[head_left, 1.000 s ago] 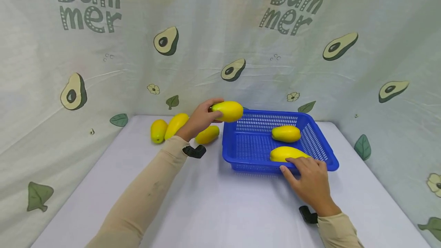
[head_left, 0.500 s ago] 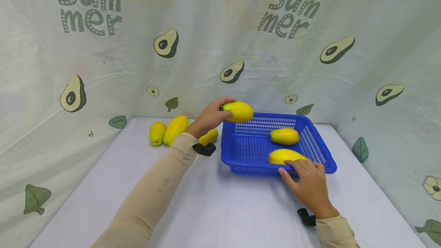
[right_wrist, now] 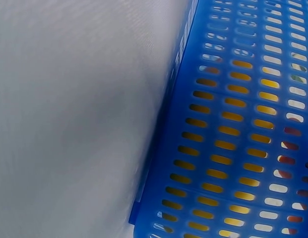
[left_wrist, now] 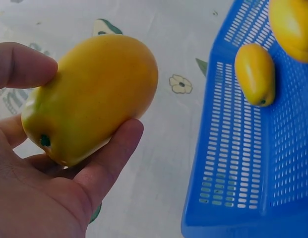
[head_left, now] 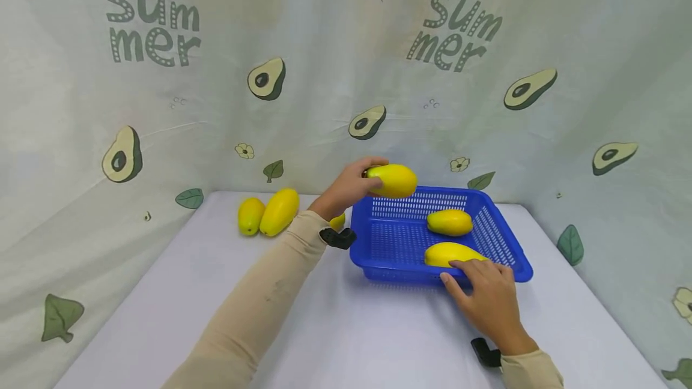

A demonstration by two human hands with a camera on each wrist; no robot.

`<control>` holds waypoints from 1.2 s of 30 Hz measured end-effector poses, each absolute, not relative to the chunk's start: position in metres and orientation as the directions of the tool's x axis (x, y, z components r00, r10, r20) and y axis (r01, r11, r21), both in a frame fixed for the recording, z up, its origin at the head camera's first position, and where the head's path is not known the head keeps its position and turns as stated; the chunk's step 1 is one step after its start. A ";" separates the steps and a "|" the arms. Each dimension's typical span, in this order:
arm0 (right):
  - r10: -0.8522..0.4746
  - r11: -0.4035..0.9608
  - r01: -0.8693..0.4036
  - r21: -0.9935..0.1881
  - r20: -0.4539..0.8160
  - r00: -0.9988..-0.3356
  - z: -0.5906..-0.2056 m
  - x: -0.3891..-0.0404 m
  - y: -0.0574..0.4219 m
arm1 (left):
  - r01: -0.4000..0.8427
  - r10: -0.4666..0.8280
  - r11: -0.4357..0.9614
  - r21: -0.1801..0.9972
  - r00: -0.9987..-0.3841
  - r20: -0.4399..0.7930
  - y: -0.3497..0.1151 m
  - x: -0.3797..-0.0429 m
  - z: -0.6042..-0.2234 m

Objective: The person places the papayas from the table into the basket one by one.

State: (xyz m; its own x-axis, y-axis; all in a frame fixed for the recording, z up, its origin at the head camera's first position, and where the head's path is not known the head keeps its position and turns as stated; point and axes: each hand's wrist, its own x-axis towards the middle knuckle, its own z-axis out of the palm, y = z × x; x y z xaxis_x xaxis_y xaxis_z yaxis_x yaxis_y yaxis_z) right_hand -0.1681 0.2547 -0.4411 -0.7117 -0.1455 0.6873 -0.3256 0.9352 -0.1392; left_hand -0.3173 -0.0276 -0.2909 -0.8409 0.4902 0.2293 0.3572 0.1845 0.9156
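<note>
My left hand [head_left: 351,188] holds a yellow papaya [head_left: 397,181] up at the back left corner of the blue plastic basket [head_left: 394,240]. In the left wrist view, thumb and fingers grip the papaya's sides, and its greenish stem end faces the palm. My right hand [head_left: 489,299] grips the basket's front rim, thumb outside and fingers over the edge. One papaya [head_left: 450,222] lies toward the basket's back right; a second papaya [head_left: 451,254] lies along the front wall, partly hidden by the right hand. Yellow shows through the slotted wall [right_wrist: 233,144] in the right wrist view.
Left of the basket, two papayas [head_left: 251,216] [head_left: 279,212] lie side by side on the white-covered table [head_left: 178,293]. Another papaya [head_left: 338,222] is mostly hidden behind the left wrist. A printed cloth [head_left: 313,35] hangs behind and at both sides.
My left hand has carried the papaya rightward, from the basket's left edge to over its back left part. My right hand stays at the front rim. The view has shifted slightly.
</note>
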 end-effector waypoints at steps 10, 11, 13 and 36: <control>-0.143 0.932 -0.330 -0.149 0.687 -0.713 -0.447 -0.164 0.254 | 0.335 0.506 0.127 0.934 -0.832 0.229 -0.017 -0.314 -0.297; -0.144 0.931 -0.334 -0.150 0.689 -0.710 -0.446 -0.165 0.254 | 0.328 0.504 0.117 0.937 -0.833 0.228 -0.016 -0.315 -0.297; -0.147 0.930 -0.337 -0.147 0.691 -0.707 -0.446 -0.167 0.254 | 0.304 0.504 0.086 0.949 -0.835 0.222 -0.015 -0.317 -0.297; -0.168 0.923 -0.362 -0.135 0.704 -0.690 -0.441 -0.171 0.257 | 0.167 0.559 -0.073 0.983 -0.810 0.179 0.016 -0.326 -0.293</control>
